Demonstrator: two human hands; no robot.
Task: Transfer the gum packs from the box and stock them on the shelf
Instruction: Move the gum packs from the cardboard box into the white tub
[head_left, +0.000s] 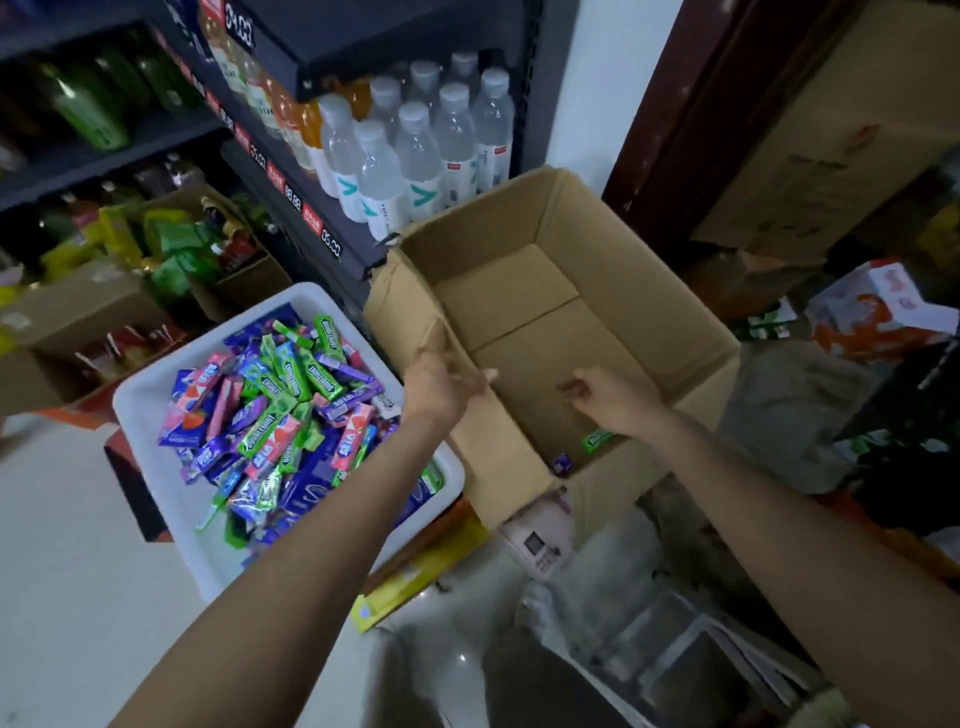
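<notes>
An open cardboard box (649, 291) sits on the floor at centre right. Inside, near its front wall, lie a green gum pack (597, 441) and a small purple gum pack (562, 462). My left hand (441, 382) grips the box's left flap at its edge. My right hand (605, 397) hangs inside the box above the green pack, fingers loosely curled and holding nothing. To the left, a white bin (150, 395) holds several green, purple and pink gum packs (280, 410).
A dark shelf unit (311, 228) with water bottles (415, 150) and price tags stands behind the bin and box. Snack-filled cartons (104, 312) sit at the left. More cartons (810, 156) and packages crowd the right. A yellow package (410, 577) lies on the floor.
</notes>
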